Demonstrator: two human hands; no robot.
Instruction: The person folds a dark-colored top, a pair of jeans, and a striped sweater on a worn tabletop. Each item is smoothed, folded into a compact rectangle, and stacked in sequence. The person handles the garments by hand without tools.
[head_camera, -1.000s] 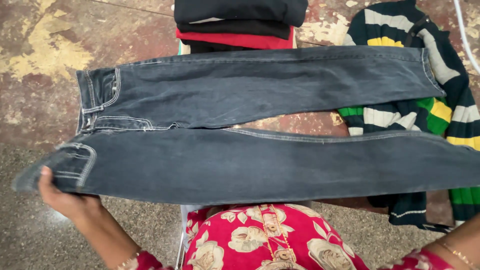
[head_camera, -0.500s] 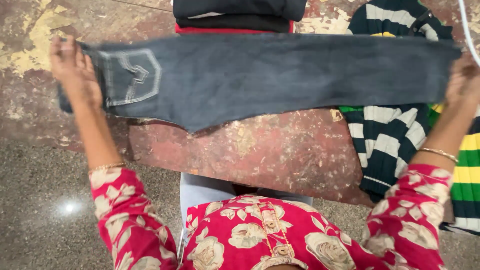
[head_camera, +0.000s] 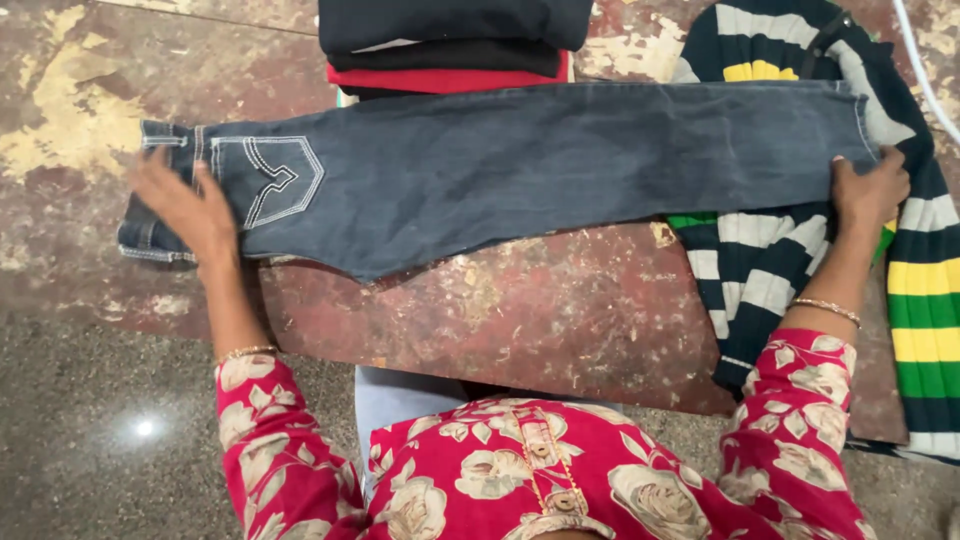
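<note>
Jeans (head_camera: 520, 160) flat between both hands, left hand (head_camera: 185, 205) and right hand (head_camera: 868, 190) open-palmed, no grip.

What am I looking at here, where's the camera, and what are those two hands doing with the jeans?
The camera sits on a person's head and looks down, so you see their own arms in red flowered sleeves. There is one view only. The jeans, dark grey and folded leg over leg, lie flat across a worn red table. The left hand presses on the waist end by the back pocket; the right hand rests on the leg ends. Neither hand lifts the cloth. Under the leg ends lies a striped sweater. At the far edge is a stack of folded clothes, dark with one red piece.
</note>
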